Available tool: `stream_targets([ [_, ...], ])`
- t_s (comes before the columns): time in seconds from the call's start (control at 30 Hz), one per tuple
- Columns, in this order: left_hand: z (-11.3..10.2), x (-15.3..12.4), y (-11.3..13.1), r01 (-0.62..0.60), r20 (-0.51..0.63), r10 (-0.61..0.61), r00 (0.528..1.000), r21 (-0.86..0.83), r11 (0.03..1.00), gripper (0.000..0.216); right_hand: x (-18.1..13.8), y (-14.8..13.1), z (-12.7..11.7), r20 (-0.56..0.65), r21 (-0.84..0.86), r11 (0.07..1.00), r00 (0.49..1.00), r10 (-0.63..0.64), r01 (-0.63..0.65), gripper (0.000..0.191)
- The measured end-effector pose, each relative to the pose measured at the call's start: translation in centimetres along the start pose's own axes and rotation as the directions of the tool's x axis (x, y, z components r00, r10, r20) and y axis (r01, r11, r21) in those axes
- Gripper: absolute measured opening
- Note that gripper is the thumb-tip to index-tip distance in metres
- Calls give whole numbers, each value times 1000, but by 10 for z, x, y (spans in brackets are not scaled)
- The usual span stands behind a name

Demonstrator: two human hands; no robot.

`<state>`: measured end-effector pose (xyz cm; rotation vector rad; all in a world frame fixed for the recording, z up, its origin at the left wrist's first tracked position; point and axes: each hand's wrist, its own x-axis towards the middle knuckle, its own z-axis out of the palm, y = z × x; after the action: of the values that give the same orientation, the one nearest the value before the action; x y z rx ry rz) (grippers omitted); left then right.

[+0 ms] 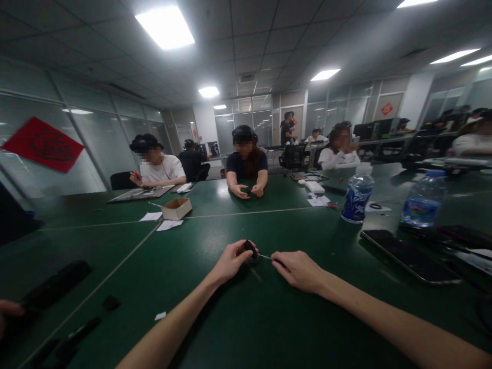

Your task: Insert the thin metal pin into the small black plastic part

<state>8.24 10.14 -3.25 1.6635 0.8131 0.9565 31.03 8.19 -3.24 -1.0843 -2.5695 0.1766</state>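
Over the dark green table (246, 318), my left hand (230, 261) pinches a small black part (251, 248) between thumb and fingertips. My right hand (298, 269) is closed round a thin metal tool (266, 257) whose tip points left and meets the black part. Both forearms reach in from the bottom edge. The hands sit close together, a little above the tabletop, near the middle of the view.
A phone (407, 256) lies flat to the right, with two water bottles (357, 192) (423, 200) behind it. A small open cardboard box (177, 207) and paper slips lie further back. Black parts (57, 287) lie at the left. Several people sit across the table.
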Motion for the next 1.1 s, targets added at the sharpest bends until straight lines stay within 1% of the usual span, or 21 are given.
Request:
stream_targets([
  [0.1,0,1,-3,9,-21,-10,1000,-4,1000,27,1,0,-2,16,38,999,1000,3,-3,26],
  [0.3,1,1,-3,28,-41,-32,999,-93,995,30,1,0,-2,17,76,997,1000,18,-19,27],
  [0.57,1,1,-1,31,-27,-34,999,-108,994,31,0,4,2,1,123,992,1000,9,-9,29],
  [0.87,1,1,-2,32,-23,-36,999,-135,990,33,-1,3,2,-17,120,993,1000,-2,4,28],
  [0.97,1,1,-1,28,-38,-33,999,-134,991,33,0,4,2,-28,126,992,999,-18,21,28],
  [1.03,2,0,1,30,12,-29,999,-70,997,30,1,6,4,-75,157,987,997,24,-12,27],
  [1.1,4,0,3,29,115,-32,993,31,999,27,3,10,6,-154,210,972,979,135,-101,26],
])
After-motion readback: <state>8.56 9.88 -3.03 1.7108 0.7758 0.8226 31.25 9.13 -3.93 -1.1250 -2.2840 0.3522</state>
